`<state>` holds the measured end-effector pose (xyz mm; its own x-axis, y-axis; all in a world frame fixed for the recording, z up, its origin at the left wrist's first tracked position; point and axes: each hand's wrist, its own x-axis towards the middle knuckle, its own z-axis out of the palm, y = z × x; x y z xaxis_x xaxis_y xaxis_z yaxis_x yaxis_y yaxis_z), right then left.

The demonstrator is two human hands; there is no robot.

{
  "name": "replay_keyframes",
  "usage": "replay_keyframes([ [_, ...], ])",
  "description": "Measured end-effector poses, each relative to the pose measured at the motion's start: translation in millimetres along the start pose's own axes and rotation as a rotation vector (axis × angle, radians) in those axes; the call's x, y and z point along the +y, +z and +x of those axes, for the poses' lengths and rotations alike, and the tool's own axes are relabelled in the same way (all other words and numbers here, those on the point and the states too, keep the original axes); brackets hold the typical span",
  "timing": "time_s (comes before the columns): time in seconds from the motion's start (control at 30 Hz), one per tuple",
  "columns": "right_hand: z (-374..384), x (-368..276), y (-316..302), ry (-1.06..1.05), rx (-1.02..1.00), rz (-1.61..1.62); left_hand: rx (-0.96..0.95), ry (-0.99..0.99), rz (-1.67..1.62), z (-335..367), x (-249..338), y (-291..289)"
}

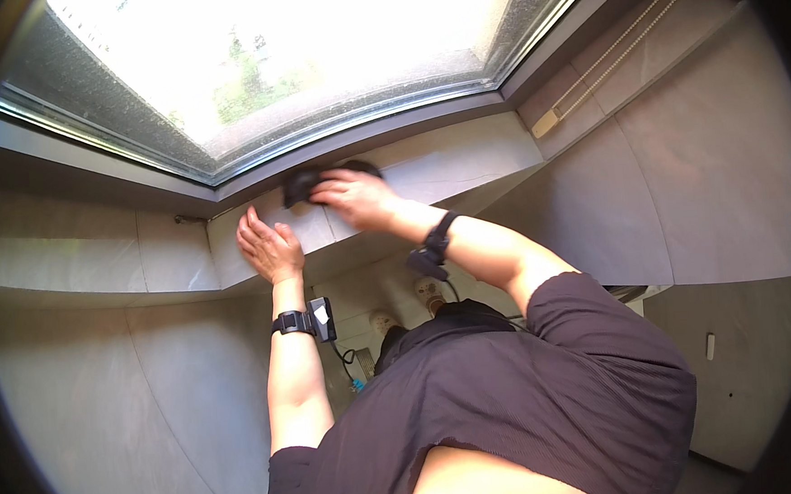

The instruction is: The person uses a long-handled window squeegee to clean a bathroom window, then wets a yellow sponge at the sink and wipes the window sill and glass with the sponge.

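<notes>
My right hand (356,197) presses down over a crumpled black cloth (301,186) on the tiled window ledge (449,160), its fingers slightly smeared by motion. Part of the cloth shows on both sides of the fingers, close under the window frame. To the left, my left hand (271,248) is over the front part of the ledge with its fingers stretched out and nothing in them. Whether it touches the tile I cannot tell. Each wrist wears a black strap with a small dark device, and a cable hangs from it.
Beyond the ledge is a bright window (258,65) in a dark grey frame (362,140). A beaded blind cord (615,52) with a pale weight (546,124) hangs at the right. Large grey tiles cover the walls. My shoes (429,290) stand on the floor below the ledge.
</notes>
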<state>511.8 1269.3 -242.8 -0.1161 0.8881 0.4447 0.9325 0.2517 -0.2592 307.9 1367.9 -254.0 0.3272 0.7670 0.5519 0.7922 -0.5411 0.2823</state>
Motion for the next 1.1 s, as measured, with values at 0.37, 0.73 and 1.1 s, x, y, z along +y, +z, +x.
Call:
replay_keyframes([
  [0.37,-191,122,-131,0.716,0.211,-0.426,-0.04,-0.01,0.019,-1,-1,1],
  [0.73,-180,146,-109,1.085,0.146,-0.69,-0.076,-0.005,0.019,1,-1,0],
  [1.1,-136,95,-81,0.903,0.391,-0.329,-0.054,-0.005,0.063,-1,2,3],
])
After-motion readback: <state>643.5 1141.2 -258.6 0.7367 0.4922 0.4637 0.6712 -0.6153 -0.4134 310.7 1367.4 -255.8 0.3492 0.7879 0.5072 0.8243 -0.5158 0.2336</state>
